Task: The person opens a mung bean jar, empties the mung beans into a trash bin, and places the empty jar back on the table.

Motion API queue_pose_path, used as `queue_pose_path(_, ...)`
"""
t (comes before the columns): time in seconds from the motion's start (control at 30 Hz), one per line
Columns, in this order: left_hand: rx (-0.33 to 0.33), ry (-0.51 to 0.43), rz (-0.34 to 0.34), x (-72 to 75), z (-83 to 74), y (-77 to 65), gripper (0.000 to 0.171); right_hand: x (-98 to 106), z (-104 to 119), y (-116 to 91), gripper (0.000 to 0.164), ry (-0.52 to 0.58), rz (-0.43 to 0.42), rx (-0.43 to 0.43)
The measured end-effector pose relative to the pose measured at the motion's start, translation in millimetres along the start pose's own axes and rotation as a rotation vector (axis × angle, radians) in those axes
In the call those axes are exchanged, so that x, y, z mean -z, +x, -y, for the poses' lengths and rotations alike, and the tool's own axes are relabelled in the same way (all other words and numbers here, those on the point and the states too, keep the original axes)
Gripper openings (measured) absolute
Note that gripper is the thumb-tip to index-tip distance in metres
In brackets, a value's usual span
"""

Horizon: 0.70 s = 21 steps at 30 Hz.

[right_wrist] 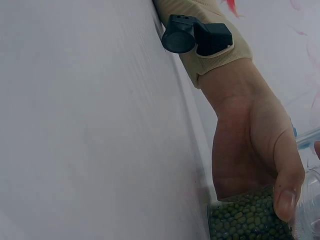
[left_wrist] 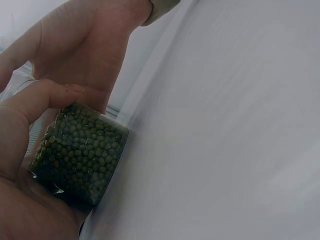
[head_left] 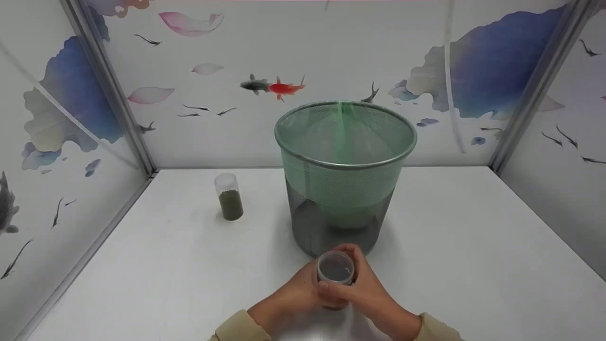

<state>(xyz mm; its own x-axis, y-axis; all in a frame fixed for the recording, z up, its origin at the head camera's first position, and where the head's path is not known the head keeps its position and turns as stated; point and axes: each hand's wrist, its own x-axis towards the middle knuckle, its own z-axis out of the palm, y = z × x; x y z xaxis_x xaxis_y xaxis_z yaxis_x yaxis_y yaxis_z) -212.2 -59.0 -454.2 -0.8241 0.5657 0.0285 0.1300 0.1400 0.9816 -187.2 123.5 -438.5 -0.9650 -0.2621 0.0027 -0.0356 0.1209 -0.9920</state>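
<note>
Beige-cuffed, holds a clear jar of green beans (left_wrist: 82, 150) between both hands, near the middle of the scene's near side. Grips its left side with the left hand (head_left: 303, 286), curled round, and its right side with the right hand (head_left: 371, 284), clamped on it likewise. Wears a small black camera (right_wrist: 197, 37) at the left cuff (right_wrist: 225, 62). Holds the jar's base close to the white surface (head_left: 473, 246); cannot tell whether touching. Faces a metal mesh bin (head_left: 350, 187), upright just beyond the hands, silver-rimmed, green through the upper part, dark grey lower down. Has a second clear jar (head_left: 231, 204) well apart on the left, upright, partly filled with something green. Looks, farther out, on white walls (head_left: 227, 142) printed with blue leaf shapes, pink petals and small fish, with grey metal posts (head_left: 111, 85) at the far left and far right corners.
</note>
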Motion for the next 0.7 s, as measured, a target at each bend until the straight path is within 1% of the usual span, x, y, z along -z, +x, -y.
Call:
queue_pose_path(0.23,0.019,-0.04,0.007,-0.2,-0.8,-0.6,0.076,0.7,1.0,0.2,0.078,0.013,0.052,0.019)
queue_pose_path(0.5,0.039,-0.038,-0.007,-0.7,-2.4,-2.5,0.079,1.1,0.9,-0.2,0.078,0.011,0.066,0.022)
queue_pose_path(0.7,0.021,-0.033,-0.012,-1.1,-2.2,-2.0,0.081,0.9,0.7,0.4,0.082,0.021,0.056,0.034)
